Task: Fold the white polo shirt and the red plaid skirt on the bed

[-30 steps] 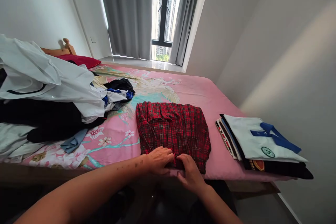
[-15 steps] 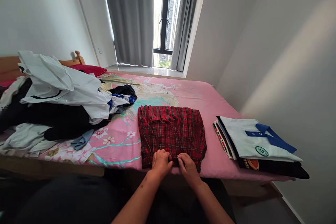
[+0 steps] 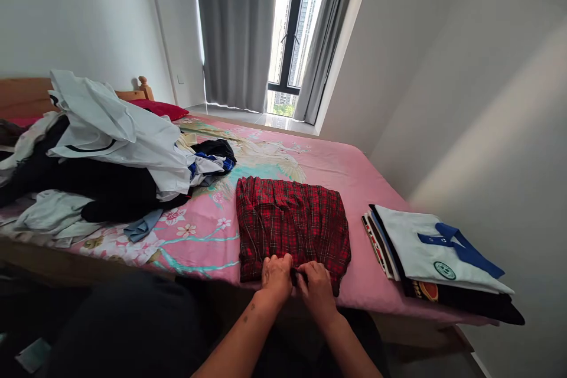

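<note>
Head view: left hand (image 3: pixel 277 277), right hand (image 3: pixel 318 284), fingers (image 3: pixel 313 270) pinching plaid cloth (image 3: pixel 292 218) at six-o'clock edge; stack (image 3: pixel 410 242) at its three o'clock.

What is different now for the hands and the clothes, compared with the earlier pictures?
The left hand has turned: its forearm, which came across from the left, now points forward. Both it and the right hand stay at the plaid cloth's near edge. The clothes pile and folded stack stay put.
</note>
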`<state>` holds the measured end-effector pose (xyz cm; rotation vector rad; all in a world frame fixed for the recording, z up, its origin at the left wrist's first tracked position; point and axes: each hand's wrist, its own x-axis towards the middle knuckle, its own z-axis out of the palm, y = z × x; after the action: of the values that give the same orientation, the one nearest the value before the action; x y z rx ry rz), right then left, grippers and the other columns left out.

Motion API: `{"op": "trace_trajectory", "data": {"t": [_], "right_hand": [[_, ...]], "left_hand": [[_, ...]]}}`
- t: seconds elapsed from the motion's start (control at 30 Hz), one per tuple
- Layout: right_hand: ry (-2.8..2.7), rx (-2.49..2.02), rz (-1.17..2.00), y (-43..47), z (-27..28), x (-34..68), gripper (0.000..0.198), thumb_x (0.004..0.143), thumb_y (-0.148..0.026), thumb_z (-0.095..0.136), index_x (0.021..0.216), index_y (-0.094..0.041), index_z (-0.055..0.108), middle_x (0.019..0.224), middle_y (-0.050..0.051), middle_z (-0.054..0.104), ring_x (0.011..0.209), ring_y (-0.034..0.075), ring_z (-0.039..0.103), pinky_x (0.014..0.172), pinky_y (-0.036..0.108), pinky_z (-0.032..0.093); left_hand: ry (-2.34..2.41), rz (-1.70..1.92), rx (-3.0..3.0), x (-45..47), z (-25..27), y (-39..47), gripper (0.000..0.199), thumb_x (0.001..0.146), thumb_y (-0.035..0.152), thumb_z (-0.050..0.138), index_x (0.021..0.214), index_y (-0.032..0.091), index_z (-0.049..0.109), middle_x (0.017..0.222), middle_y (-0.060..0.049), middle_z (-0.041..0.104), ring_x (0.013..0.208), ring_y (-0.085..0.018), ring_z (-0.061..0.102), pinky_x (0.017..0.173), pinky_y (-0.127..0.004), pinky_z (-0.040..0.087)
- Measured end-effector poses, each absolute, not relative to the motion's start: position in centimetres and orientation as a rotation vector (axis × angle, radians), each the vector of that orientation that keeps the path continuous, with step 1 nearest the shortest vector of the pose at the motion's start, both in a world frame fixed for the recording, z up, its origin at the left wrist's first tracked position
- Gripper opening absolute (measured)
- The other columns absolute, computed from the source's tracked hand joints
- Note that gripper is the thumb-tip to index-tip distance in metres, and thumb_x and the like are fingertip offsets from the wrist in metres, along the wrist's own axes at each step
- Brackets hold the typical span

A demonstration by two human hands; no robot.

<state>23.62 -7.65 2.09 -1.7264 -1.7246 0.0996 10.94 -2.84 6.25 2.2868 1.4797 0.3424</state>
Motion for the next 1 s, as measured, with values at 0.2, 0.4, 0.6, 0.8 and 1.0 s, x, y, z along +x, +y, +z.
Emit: {"op": "trace_trajectory", "data": {"t": [0.2,0.4,0.6,0.8,1.0], "right_hand": [[-1.632,-1.832,0.143,-7.2,3.3,23.8,0.016,0.089,-0.030,0.048,0.083,-0.019,0.057,0.085,0.007,0.060,0.083,0.022,0.053,0.077,0.036,0.037],[-1.557,-1.779,0.304,-7.3,2.1,23.7,0.019,0.087,-0.032,0.046,0.081,-0.021,0.060,0.084,0.006,0.063,0.081,0.023,0.058,0.074,0.035,0.042],[-1.455,-1.723,0.467,-7.3,2.3,23.6,0.021,0.083,-0.035,0.049,0.081,-0.022,0.066,0.088,0.007,0.066,0.085,0.024,0.061,0.077,0.036,0.045],[-1.424,-1.676,0.728,-6.8,2.5,24.3,0.041,0.088,-0.047,0.037,0.076,-0.021,0.067,0.078,0.005,0.067,0.076,0.020,0.061,0.070,0.031,0.045],[-1.453,-1.702,0.907,-5.5,2.3,25.3,0.018,0.074,-0.027,0.049,0.075,-0.017,0.065,0.072,0.003,0.066,0.067,0.015,0.058,0.062,0.025,0.042]], "left_hand": [[1.368,0.613,1.912,11.3,5.3,-1.9,0.012,0.074,0.010,0.050,0.076,0.020,0.044,0.071,0.002,0.058,0.065,-0.012,0.053,0.061,-0.023,0.034],[1.181,0.746,1.797,11.1,4.0,-1.8,0.021,0.066,0.001,0.050,0.066,0.018,0.038,0.063,0.005,0.047,0.061,-0.008,0.043,0.060,-0.019,0.033],[1.024,0.813,1.746,10.5,2.2,-1.3,0.014,0.066,0.007,0.051,0.068,0.017,0.041,0.065,0.005,0.046,0.064,-0.009,0.041,0.061,-0.019,0.033],[0.963,0.839,1.687,10.2,0.6,-0.6,0.013,0.065,0.012,0.053,0.067,0.017,0.041,0.066,0.005,0.045,0.065,-0.009,0.040,0.063,-0.020,0.034],[0.938,0.811,1.610,10.2,0.5,-0.5,0.013,0.061,0.009,0.049,0.065,0.017,0.040,0.066,0.004,0.044,0.067,-0.010,0.039,0.063,-0.021,0.033]]}}
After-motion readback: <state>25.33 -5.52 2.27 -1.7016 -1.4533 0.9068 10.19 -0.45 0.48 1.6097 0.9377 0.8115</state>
